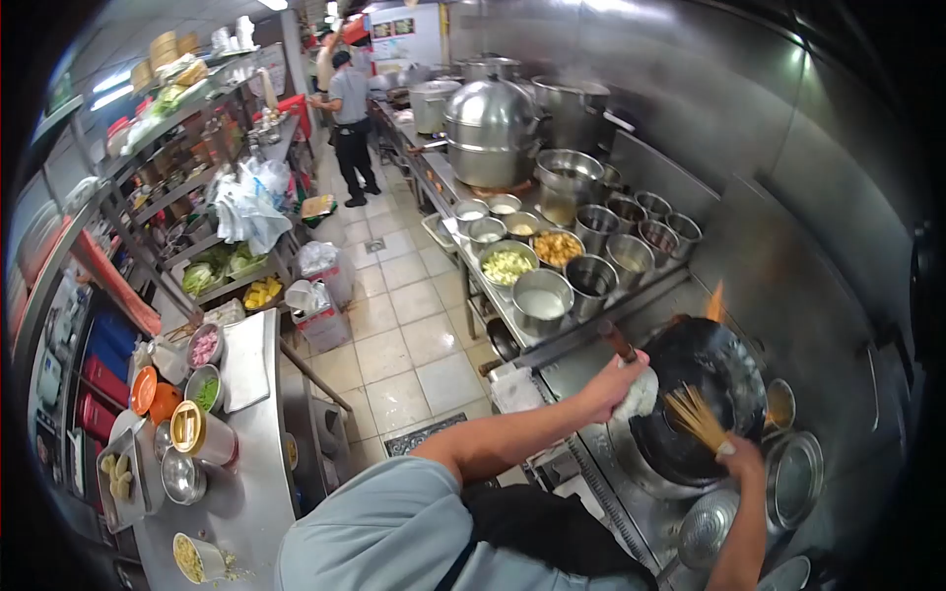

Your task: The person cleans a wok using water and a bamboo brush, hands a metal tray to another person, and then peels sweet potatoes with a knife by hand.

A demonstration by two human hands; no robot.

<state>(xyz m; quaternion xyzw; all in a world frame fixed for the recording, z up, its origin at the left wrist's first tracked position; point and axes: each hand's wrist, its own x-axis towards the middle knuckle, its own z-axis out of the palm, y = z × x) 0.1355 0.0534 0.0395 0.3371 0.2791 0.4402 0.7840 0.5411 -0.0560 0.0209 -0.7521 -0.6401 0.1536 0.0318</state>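
A large dark wok (724, 360) sits tilted over the stove at the right, with an orange flame behind its far rim. My left hand (616, 387) is closed on a white cloth (639, 394) at the wok's left edge, beside a brown wooden handle (618, 341). Inside the wok is a bamboo brush (696, 416), its bristles spread against the metal. My right hand (739, 458) grips the brush at the wok's near rim.
Metal pots of ingredients (542, 300) line the counter ahead, with a large domed steamer (493, 128) behind them. A steel prep table (246, 443) stands at the left. Another person (350, 108) stands in the aisle. Round strainers (708, 527) lie near my right arm.
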